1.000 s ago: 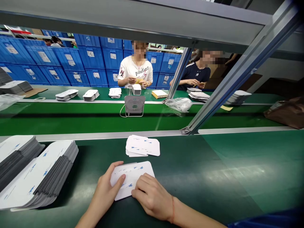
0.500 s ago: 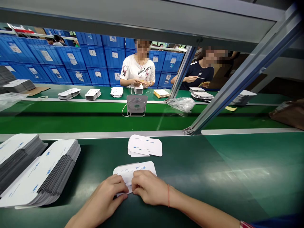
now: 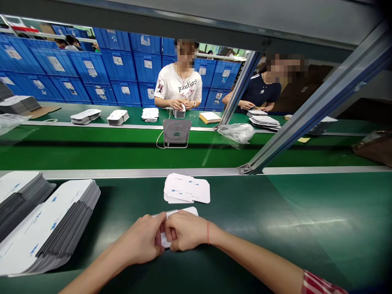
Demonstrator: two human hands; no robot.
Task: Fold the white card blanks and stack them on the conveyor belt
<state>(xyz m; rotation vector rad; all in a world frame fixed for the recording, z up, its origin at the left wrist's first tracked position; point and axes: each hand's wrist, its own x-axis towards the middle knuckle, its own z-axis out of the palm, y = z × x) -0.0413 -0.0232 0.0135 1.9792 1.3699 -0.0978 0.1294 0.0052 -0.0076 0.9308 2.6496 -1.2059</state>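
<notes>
A white adhesive sheet [image 3: 165,241] with rounded corners lies on the green bench in front of me, mostly covered by my hands. My left hand [image 3: 143,240] grips its left side, thumb on top and fingers curled round the edge. Close against it, my right hand [image 3: 187,230] is closed over the sheet's middle, fingertips bent down; whether they pinch a layer of it is hidden. Just beyond lies a small loose pile of white sheets [image 3: 186,188] with blue 3M print. Tall stacks of similar grey-edged sheets [image 3: 65,208] stand to the left.
A metal rail [image 3: 137,173] borders the far side of my bench, and a slanted metal post [image 3: 294,126] rises at right. Across the green belt [image 3: 76,149] stand a small fan [image 3: 177,134], plastic bags, more stacks and two people at work. Blue crates [image 3: 119,65] line the back.
My left hand has shifted up and closed onto the sheet's left side. My right hand has moved slightly left and up, against the left. The view has shifted slightly.
</notes>
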